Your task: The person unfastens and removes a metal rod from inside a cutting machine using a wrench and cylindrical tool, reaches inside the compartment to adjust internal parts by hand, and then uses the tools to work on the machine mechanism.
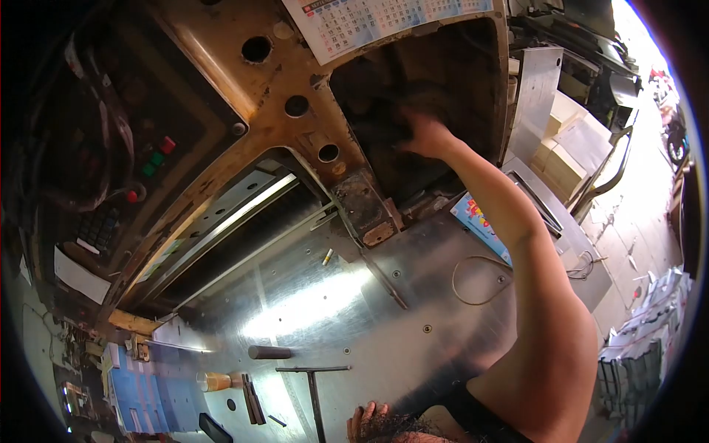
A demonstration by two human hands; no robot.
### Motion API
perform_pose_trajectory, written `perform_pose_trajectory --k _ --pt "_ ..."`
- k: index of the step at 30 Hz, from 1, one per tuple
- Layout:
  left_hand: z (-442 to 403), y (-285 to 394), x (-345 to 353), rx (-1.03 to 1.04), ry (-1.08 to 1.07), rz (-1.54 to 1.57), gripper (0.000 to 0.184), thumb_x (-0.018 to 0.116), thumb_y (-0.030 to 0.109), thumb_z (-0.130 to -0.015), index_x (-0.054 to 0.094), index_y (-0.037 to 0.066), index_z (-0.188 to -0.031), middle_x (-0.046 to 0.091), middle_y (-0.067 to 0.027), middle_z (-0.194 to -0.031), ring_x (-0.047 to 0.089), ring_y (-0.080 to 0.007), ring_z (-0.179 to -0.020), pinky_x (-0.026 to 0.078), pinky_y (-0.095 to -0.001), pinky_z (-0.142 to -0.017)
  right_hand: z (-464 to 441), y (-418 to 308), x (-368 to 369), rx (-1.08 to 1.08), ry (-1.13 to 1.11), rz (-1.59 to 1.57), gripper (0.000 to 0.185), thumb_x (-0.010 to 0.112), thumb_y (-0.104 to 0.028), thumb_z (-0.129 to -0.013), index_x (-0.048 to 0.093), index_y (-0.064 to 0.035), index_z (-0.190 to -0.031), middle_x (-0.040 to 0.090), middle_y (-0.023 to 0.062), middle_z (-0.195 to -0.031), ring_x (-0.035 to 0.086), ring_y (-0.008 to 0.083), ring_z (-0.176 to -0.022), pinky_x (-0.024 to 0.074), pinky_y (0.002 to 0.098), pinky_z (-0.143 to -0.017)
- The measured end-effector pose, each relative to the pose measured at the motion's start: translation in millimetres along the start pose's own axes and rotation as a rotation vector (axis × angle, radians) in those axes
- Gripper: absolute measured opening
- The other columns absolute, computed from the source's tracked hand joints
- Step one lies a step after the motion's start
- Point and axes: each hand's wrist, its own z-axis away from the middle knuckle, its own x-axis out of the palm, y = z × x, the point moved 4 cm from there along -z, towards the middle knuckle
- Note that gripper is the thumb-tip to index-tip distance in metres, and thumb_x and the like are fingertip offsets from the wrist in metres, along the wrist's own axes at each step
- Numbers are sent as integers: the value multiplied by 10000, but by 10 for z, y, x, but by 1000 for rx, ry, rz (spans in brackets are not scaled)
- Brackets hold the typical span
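Note:
My right hand (430, 138) reaches with an outstretched arm into a dark opening (473, 81) in the worn brown machine frame (277, 125). Its fingertips fade into shadow, so what they touch in there does not show. Low in the view, my left hand (363, 419) rests near the metal table (369, 325), partly covered by my head. Its visible fingers lie stretched out with nothing in them. Beside that hand is a T-shaped metal bar (314, 391). Farther left lie a dark cylinder (269, 352) and some dark narrow bars (252, 399).
A calendar sheet (384, 22) hangs above the opening. Under my right arm lie a colourful box (480, 227) and a wire loop (456, 284). A cup (214, 382) stands at the left by blue sheets (148, 391). Paper stacks (569, 148) are at the right.

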Motion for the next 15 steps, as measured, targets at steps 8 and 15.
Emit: perform_pose_trajectory --k 8,15 --pt "-65 32 -100 -72 6 -8 463 700 574 -909 657 315 -1290 588 55 -1422 566 -220 -1285 439 -433 -1104 -32 -668 75 -191 -3 -120 863 797 -106 -737 440 -25 -1519 503 247 -1515 466 396 -1424 392 443 -1186" --pt "-43 327 -364 -226 -90 -27 463 705 565 -906 668 323 -1299 599 64 -1425 584 -203 -1281 451 -430 -1102 -290 -332 270 -188 78 -131 738 725 -49 -801 466 -15 -1491 554 253 -1462 505 409 -1389 405 447 -1158"
